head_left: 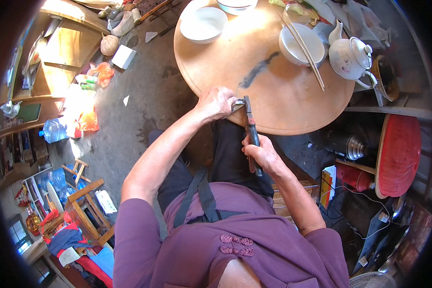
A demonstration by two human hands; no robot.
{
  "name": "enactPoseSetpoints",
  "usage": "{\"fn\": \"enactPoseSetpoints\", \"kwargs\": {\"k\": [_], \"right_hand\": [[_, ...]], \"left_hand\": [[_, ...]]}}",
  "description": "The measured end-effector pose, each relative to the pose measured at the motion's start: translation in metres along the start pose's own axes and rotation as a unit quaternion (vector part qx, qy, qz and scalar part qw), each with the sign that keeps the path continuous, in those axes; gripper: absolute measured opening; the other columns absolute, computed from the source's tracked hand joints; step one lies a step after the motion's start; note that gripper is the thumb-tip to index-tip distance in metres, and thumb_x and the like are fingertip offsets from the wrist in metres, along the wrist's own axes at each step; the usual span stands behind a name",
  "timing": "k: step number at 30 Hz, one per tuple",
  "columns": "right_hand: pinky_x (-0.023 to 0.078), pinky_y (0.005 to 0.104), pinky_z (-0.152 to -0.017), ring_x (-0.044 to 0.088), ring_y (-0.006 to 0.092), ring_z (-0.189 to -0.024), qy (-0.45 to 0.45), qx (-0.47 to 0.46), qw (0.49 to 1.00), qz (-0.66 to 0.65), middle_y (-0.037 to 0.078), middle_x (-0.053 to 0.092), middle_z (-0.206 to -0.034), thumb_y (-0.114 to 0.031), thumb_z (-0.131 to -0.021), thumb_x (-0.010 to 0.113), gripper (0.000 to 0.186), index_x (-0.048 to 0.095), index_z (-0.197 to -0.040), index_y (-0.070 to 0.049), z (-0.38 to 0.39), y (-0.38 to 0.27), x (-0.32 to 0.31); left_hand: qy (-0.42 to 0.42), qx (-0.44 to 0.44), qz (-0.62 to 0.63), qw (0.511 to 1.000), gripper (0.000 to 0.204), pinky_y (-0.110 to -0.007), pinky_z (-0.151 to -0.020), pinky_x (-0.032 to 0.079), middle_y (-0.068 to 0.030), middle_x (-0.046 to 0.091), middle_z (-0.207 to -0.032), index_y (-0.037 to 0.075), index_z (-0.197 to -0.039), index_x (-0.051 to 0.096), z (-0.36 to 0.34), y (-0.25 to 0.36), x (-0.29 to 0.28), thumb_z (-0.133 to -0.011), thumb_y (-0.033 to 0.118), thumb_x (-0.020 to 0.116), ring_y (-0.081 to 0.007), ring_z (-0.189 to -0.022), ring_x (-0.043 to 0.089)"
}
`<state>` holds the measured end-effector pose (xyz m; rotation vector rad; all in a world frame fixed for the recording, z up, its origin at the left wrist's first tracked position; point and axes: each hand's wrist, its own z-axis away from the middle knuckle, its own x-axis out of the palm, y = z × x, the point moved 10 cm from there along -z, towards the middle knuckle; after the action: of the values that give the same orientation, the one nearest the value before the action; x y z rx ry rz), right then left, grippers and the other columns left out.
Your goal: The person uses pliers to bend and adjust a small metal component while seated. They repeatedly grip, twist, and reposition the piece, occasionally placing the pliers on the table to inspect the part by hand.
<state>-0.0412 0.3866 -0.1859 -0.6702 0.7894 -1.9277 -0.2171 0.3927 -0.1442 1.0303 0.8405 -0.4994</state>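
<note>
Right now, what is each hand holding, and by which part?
The right fingers hold pliers by the handles; the left fingers hold a small shiny piece, their exact grip hidden.

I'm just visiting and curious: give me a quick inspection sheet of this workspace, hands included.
Surface: round tan table, with a dark mark.
Job's things: pliers, their head beside a small metal piece; whether they grip it is unclear.
Clutter: bowls, chopsticks laid across one, a teapot near the table's right edge.
Hands: left hand holds the small metal piece; right hand grips the pliers.
Cables: white cable at lower right.
Surroundings: red round panel on edge at right; blue water bottle at left.
</note>
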Motion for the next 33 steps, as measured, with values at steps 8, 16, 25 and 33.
{"fn": "enactPoseSetpoints", "kwargs": {"k": [8, 16, 25, 33], "right_hand": [[0.042, 0.0282, -0.062, 0.051, 0.0126, -0.066, -0.009, 0.022, 1.000, 0.013, 0.002, 0.049, -0.070, -0.008, -0.072, 0.056, 0.007, 0.049, -0.073, -0.007, 0.003, -0.001, 0.000], [0.043, 0.0281, -0.064, 0.051, 0.0129, -0.068, 0.001, 0.012, 1.000, 0.022, 0.001, 0.050, -0.071, -0.009, -0.072, 0.057, 0.008, 0.049, -0.073, -0.007, 0.002, -0.004, 0.000], [0.043, 0.0296, -0.062, 0.051, 0.0131, -0.067, 0.011, -0.003, 1.000, 0.029, 0.002, 0.051, -0.069, -0.009, -0.072, 0.057, 0.008, 0.051, -0.072, -0.005, -0.001, 0.001, -0.001], [0.042, 0.0321, -0.059, 0.049, 0.0155, -0.063, 0.036, 0.018, 0.991, 0.126, 0.003, 0.052, -0.065, -0.012, -0.071, 0.058, 0.011, 0.053, -0.072, -0.002, 0.007, -0.017, -0.003]], "left_hand": [[-0.046, -0.096, -0.045, 0.993, 0.026, -0.049, -0.076, 0.050, -0.0228, 0.066, -0.085, 0.004, -0.085, 0.070, 0.007, -0.003, 0.011, -0.087, 0.024, 0.054, -0.0407, -0.086, 0.064], [-0.051, -0.072, -0.001, 0.996, 0.028, -0.046, -0.071, 0.050, -0.0242, 0.066, -0.079, 0.001, -0.082, 0.070, 0.000, -0.007, 0.013, -0.086, 0.023, 0.053, -0.0388, -0.078, 0.065], [-0.122, -0.127, 0.035, 0.984, 0.028, -0.045, -0.076, 0.051, -0.0232, 0.067, -0.086, 0.005, -0.089, 0.072, -0.003, -0.021, 0.026, -0.087, 0.029, 0.056, -0.0373, -0.087, 0.067], [-0.073, -0.064, -0.030, 0.995, 0.029, -0.046, -0.072, 0.050, -0.0217, 0.066, -0.078, 0.003, -0.082, 0.070, 0.003, -0.006, 0.013, -0.086, 0.027, 0.054, -0.0393, -0.080, 0.065]]}}
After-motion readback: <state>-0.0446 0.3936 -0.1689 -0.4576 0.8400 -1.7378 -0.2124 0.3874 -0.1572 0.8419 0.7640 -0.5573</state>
